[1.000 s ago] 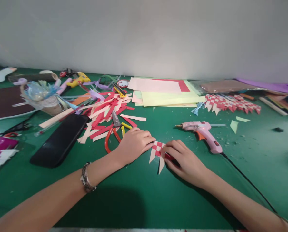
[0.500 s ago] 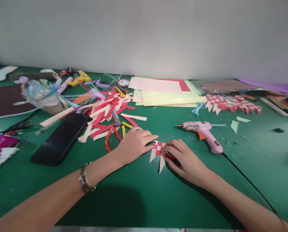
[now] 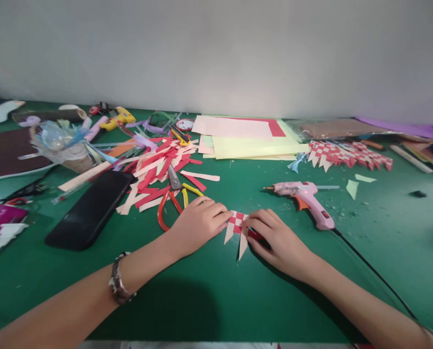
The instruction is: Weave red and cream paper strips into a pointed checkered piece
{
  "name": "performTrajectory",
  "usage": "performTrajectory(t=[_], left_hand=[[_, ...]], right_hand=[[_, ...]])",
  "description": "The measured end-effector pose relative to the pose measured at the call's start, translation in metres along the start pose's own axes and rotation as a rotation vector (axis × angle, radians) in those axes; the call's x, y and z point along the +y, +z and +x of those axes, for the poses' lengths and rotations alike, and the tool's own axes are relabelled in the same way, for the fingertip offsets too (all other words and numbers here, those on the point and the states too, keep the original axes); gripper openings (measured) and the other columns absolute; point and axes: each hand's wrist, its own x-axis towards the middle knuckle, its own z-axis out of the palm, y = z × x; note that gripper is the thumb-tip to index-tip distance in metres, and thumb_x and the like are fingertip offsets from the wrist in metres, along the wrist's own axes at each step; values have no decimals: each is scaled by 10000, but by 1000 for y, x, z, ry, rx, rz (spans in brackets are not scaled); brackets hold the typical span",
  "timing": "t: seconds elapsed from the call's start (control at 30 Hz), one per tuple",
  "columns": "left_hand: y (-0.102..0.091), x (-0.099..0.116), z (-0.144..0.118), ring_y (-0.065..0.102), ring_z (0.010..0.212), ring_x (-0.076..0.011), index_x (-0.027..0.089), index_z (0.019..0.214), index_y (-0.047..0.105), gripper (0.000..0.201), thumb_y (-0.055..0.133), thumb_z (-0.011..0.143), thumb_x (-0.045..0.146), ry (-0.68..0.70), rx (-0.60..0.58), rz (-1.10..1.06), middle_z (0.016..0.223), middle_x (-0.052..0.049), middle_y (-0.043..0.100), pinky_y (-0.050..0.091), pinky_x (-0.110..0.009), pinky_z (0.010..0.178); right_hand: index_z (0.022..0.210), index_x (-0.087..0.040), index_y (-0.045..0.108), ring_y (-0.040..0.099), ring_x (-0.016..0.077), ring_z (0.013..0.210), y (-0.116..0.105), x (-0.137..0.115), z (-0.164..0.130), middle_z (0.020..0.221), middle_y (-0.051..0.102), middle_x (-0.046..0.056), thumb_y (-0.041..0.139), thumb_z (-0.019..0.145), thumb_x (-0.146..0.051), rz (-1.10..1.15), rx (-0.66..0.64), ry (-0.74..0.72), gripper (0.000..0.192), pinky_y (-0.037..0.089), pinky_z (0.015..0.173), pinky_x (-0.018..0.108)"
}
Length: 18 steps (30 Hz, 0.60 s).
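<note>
A small woven paper piece in red and pale pink checks lies on the green table between my hands, with two pointed pale strips hanging toward me. The fingers of my left hand are closed together at its upper left corner and cover that corner. On the other side, my right hand grips the right end with bent fingers, hiding most of that part. Scissors with red and yellow handles lie just beyond my left hand. A pink glue gun rests beyond my right hand.
Cut red and pink paper strips are heaped behind the scissors. A black case lies at left. Coloured paper sheets are stacked at the back. More checked woven pieces lie at back right. The glue gun's cord runs under my right forearm.
My left fingers have closed over the woven piece's upper left corner, covering a black dot that showed there before. My right hand keeps its hold in the same place.
</note>
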Motion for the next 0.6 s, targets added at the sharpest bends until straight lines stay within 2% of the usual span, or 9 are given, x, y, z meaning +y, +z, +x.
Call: performTrajectory(t=[0.6], left_hand=[[1, 3, 0, 541, 791, -156, 152, 989, 590, 204, 413, 892, 126, 72, -6, 150, 884, -31, 615, 367, -326, 843]], right_hand=[[943, -200, 546, 497, 179, 847, 1, 1, 0, 948, 563, 66, 422, 867, -183, -22, 12, -21, 147, 458, 749, 347]])
